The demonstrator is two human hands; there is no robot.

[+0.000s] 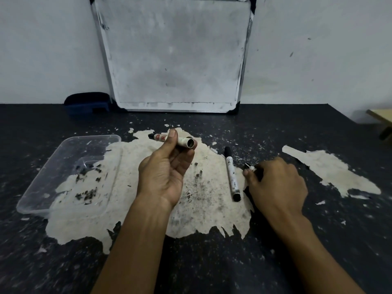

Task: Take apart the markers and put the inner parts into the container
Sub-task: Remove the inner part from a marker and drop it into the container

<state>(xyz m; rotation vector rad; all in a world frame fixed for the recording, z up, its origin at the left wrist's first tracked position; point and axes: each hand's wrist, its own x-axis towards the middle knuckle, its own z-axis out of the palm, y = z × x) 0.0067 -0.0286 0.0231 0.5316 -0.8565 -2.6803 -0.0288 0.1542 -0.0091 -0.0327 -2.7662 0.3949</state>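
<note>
Plastic container point(63, 164), two markers point(182, 141) point(232, 174).

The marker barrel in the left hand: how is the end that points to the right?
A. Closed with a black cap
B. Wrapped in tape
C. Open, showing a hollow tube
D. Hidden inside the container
C: the marker barrel held by the left hand ends in a round open mouth, dark inside, with no cap on it.

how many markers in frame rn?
2 clear. One marker body, open-ended, is held in the left hand above the table. One whole marker lies on the table between the hands. The right hand pinches a small part; more may be hidden.
</note>
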